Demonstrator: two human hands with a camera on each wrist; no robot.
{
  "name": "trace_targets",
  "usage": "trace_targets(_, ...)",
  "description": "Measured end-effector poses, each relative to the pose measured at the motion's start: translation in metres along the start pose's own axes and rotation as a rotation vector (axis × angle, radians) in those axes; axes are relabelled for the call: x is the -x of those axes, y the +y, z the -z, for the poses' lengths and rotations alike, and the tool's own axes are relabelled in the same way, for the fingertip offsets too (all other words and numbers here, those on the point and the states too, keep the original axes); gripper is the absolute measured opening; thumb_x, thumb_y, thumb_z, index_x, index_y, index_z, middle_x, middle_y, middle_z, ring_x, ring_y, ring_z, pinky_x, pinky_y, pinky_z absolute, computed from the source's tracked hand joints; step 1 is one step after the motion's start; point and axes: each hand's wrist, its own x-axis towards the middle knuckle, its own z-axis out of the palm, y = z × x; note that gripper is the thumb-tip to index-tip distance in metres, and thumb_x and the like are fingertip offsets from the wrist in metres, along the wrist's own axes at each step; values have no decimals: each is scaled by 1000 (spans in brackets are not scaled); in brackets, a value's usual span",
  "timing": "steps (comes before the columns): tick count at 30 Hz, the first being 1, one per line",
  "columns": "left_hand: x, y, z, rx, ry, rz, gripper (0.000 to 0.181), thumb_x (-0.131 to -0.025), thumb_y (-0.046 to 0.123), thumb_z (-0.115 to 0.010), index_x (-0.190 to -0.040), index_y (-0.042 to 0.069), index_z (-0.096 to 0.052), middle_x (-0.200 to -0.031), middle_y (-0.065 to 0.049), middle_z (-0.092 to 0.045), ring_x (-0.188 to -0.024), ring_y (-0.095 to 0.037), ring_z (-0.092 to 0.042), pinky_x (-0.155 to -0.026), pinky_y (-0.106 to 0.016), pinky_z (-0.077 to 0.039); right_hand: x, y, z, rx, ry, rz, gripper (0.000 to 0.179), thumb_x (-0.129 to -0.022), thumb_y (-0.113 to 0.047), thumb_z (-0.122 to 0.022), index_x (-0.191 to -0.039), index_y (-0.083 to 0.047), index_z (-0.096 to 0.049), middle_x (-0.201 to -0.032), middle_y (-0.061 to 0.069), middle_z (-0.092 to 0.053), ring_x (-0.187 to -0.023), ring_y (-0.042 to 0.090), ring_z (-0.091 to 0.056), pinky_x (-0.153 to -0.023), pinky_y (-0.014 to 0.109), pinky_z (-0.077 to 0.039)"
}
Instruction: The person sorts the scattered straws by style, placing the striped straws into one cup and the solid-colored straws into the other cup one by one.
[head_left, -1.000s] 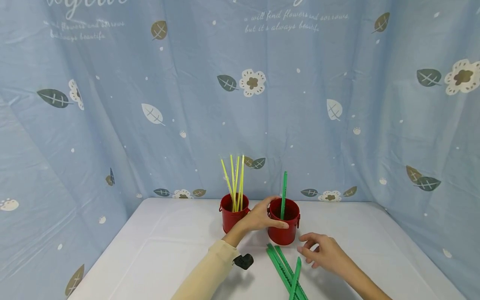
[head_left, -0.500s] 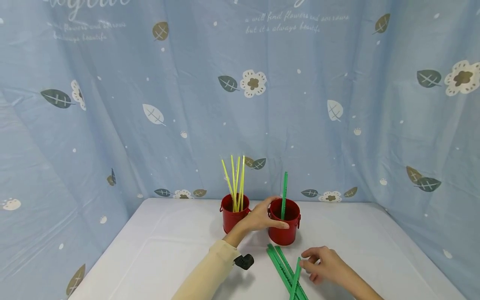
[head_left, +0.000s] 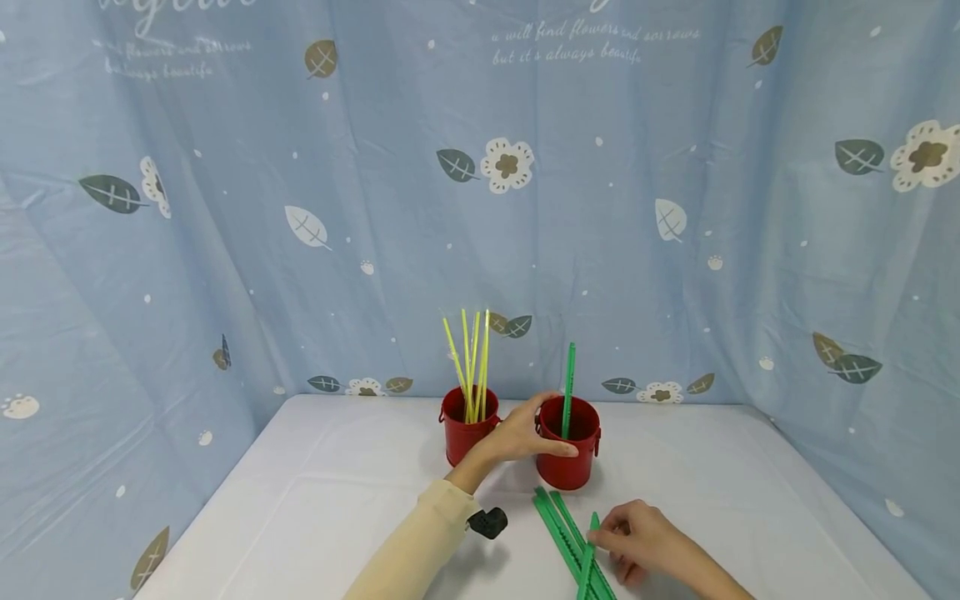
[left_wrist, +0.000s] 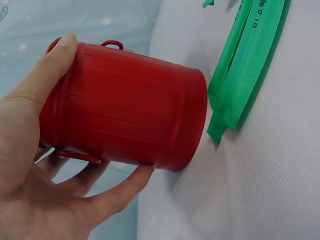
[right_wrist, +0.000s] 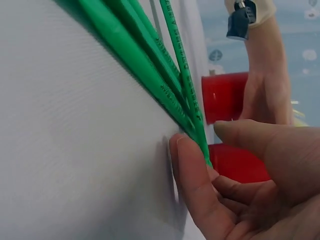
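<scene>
My left hand (head_left: 517,433) grips a small red bucket (left_wrist: 125,105) by its near rim and side, thumb at the rim. One green-wrapped straw (head_left: 568,392) stands upright inside this bucket. On the cloth before it lies a loose pile of green-wrapped straws (head_left: 558,533), printed with dark lettering. My right hand (head_left: 637,537) is at the far end of the topmost straw (right_wrist: 192,95), which lies across the others. In the right wrist view, thumb and forefinger stand on either side of that end, with a gap beside the thumb.
A second red bucket (head_left: 461,442), left of the first, holds several yellow straws (head_left: 472,367) in clear film. White cloth (head_left: 337,517) covers the table. A blue patterned curtain (head_left: 390,208) hangs behind and at the sides. A black device (head_left: 488,522) sits at the left wrist.
My right hand has moved down and left to the topmost green straw, its fingers drawing around the end. That straw has shifted slightly left. The left hand stays on the bucket.
</scene>
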Motion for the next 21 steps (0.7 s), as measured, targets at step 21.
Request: trace_targets(21,0,-1,-1,-1,7,1,93,-78,40,-81,-152,16,-31,-140,4,-53,-127,-16,-51,-96,-29,-51,-10,-14,-12,52,24,-6,26,-86,-29,-74,-85,-7,-61,-60,3,-61,-47,13,-62,-46,28,-54)
